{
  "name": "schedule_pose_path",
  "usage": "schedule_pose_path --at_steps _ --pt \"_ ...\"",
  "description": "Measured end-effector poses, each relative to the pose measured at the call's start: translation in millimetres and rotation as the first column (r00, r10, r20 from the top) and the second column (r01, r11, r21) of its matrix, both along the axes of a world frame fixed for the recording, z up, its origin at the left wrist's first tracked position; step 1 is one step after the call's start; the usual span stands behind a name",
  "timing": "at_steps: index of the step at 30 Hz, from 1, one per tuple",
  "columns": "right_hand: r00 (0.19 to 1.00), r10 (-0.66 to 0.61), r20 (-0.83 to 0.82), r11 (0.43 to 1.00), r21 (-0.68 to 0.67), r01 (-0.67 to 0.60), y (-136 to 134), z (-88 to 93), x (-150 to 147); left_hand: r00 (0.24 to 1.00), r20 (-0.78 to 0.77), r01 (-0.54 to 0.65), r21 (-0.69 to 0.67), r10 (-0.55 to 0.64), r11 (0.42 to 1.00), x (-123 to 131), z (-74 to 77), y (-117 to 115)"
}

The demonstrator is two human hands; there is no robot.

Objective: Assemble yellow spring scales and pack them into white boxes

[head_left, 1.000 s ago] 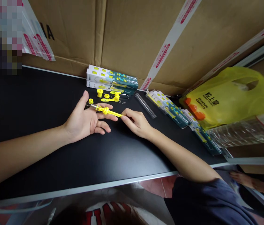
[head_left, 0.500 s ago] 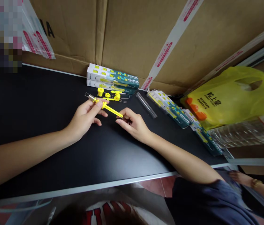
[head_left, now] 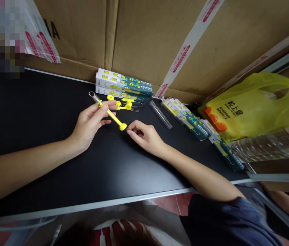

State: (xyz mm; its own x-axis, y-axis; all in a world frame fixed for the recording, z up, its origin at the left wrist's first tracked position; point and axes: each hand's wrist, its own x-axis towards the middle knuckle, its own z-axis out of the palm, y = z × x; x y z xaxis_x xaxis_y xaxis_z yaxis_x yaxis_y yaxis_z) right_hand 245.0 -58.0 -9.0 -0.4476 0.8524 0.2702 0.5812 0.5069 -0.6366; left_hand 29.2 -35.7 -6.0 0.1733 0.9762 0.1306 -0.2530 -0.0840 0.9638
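Note:
My left hand (head_left: 90, 123) is closed on a yellow rod with a metal spring and ring at its far end (head_left: 109, 113), held tilted above the black table (head_left: 44, 102). My right hand (head_left: 144, 136) pinches something small at the rod's near yellow end cap; I cannot make out what. Just beyond lie several loose yellow plastic parts (head_left: 120, 102) and a small metal hook. A clear plastic tube (head_left: 160, 114) lies to the right of them.
Two stacked printed boxes (head_left: 123, 86) stand against the cardboard wall (head_left: 146, 41). More such boxes (head_left: 198, 126) fan out to the right, beside a yellow plastic bag (head_left: 254, 102) and a clear bag (head_left: 267, 145). Another person's arm (head_left: 288, 205) shows at the lower right.
My left hand has turned from palm-up and open to closed on the rod, lifting its spring end up and away. My right hand shifted slightly left along the rod to its near end.

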Motion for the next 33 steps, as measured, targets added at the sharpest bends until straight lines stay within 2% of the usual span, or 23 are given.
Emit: schedule_pose_path --at_steps 3,5,9,14,18,22,24,33 --pt "0.999 -0.003 -0.052 0.999 -0.049 0.001 -1 1.4 -1 0.998 -0.054 0.03 0.046 -0.027 0.999 0 0.4 -2" --pt "0.986 -0.008 -0.164 0.99 -0.139 -0.015 -1 3.1 -3 0.993 -0.087 0.093 0.096 -0.085 0.991 -1 0.0 -4" --pt "0.929 -0.001 -0.37 0.937 -0.325 -0.128 -1 7.3 -5 0.975 -0.119 0.207 0.197 -0.186 0.958 -1 -1.8 -10" --pt "0.925 0.058 -0.375 0.89 -0.401 -0.218 -1 12.9 -5 0.985 -0.131 0.144 0.246 -0.115 0.958 1 -2.8 -12" --pt "0.96 0.098 -0.264 0.901 -0.387 -0.198 -4 14.8 -5 0.989 -0.143 0.065 0.229 -0.032 0.971 2 1.2 -12" --pt "0.981 0.163 -0.106 0.96 -0.211 -0.182 -8 12.0 -6 0.992 -0.128 0.025 0.156 -0.005 0.987 2 6.6 -12" --pt "0.981 0.186 -0.057 0.971 -0.14 -0.193 -9 10.7 -6 0.994 -0.112 0.01 0.129 0.005 0.992 2 8.2 -12" --pt "0.977 0.203 -0.064 0.971 -0.116 -0.209 -11 10.6 -6 0.992 -0.126 -0.014 0.099 0.027 0.995 1 8.9 -11"
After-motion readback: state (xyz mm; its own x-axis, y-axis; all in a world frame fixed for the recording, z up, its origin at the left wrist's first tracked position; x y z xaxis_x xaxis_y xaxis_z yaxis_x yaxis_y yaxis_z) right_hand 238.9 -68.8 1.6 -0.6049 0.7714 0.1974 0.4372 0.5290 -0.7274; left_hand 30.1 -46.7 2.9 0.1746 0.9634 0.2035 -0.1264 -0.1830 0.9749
